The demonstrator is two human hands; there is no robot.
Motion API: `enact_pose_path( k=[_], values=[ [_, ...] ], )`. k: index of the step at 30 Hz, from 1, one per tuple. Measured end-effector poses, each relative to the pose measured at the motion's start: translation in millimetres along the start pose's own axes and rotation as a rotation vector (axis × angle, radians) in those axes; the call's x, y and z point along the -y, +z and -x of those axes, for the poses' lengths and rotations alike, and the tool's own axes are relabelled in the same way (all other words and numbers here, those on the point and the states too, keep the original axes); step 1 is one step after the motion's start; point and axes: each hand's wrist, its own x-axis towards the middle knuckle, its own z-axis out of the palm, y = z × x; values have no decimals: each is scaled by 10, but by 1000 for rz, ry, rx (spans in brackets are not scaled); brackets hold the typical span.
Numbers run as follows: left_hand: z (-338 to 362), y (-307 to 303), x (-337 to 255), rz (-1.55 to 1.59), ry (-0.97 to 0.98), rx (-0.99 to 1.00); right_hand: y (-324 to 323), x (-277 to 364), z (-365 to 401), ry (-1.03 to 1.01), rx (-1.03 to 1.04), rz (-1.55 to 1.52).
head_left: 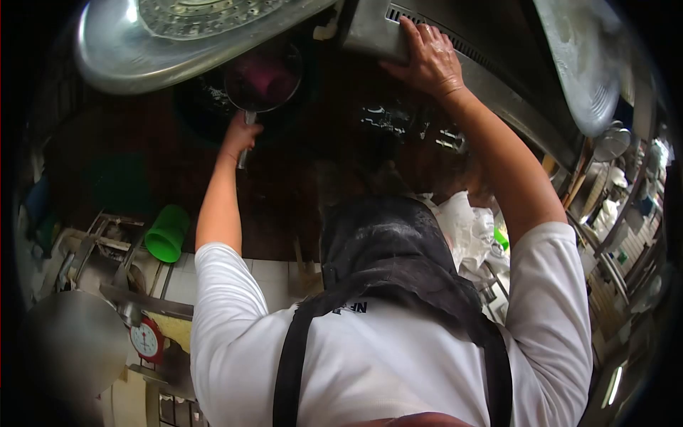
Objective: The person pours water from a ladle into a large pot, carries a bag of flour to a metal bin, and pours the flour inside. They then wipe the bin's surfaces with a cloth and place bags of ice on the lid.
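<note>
Large grey steel housing with slotted vent (376, 37); right hand (432, 62) on it, fingers close together, thumb apart. Round long-handled metal-rimmed pan (297, 87); left hand (242, 135) wraps handle, fingers curled. Bright green plastic cup (168, 233) tilted, well apart. Magenta cup (265, 77) within pan's rim.

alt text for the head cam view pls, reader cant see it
From above, a left hand grips the handle of a round pan or strainer with something pink inside its rim; the right hand rests on slotted metal housing. Below are a white shirt and black apron; at left, a green cup and red dial scale.
</note>
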Motion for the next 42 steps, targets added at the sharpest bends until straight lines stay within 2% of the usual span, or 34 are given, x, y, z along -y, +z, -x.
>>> enact_pose_path(
  k=[1,5,8,12,14,15,18,19,21,23,25,28,31,33,35,38,41,42],
  values=[
    [253,57,-235,23,-21,-26,-20,5,3,4,5,-11],
    [862,258,-505,22,-78,-97,-85,2,9,7,23,-54],
    [1366,549,-804,66,-42,-158,-155,7,36,32,86,-80],
    [1990,1033,-1378,170,-2,-206,-171,-46,102,-6,-5,-133],
    [2262,1285,-1654,217,17,-222,-154,7,101,41,-184,-261],
    [2377,1408,-1815,244,32,-222,-308,93,114,81,-293,-296],
    [2691,1792,-2413,262,75,-240,-1430,345,426,32,-253,-621],
    [2718,1922,-2611,248,112,-233,-1662,404,547,38,-235,-761],
    [2791,2136,-2999,214,174,-234,-2007,408,762,97,-136,-726],
    [2820,2369,-3427,177,246,-215,-2103,243,772,151,-133,-715],
    [2803,2562,-3837,110,318,-211,-2248,-54,690,241,-263,-694],
    [2637,2815,-4404,-49,387,-249,-2458,-539,667,320,-294,-478],
    [2467,3020,-4985,-157,451,-239,-2653,-1050,568,397,-232,-464],
    [2292,3102,-5329,-208,461,-212,-2851,-1432,468,478,-100,-606],
    [2121,3308,-5820,-443,535,-267,-2740,-1986,154,557,-23,-780],
    [2086,3596,-6250,-562,556,-325,-2981,-2255,201,495,-170,-754],
    [1776,3713,-6534,-773,580,-426,-3050,-2429,166,637,-344,-881],
    [1812,3787,-6647,-832,599,-435,-2967,-2594,64,600,-283,-960]
  ],
)
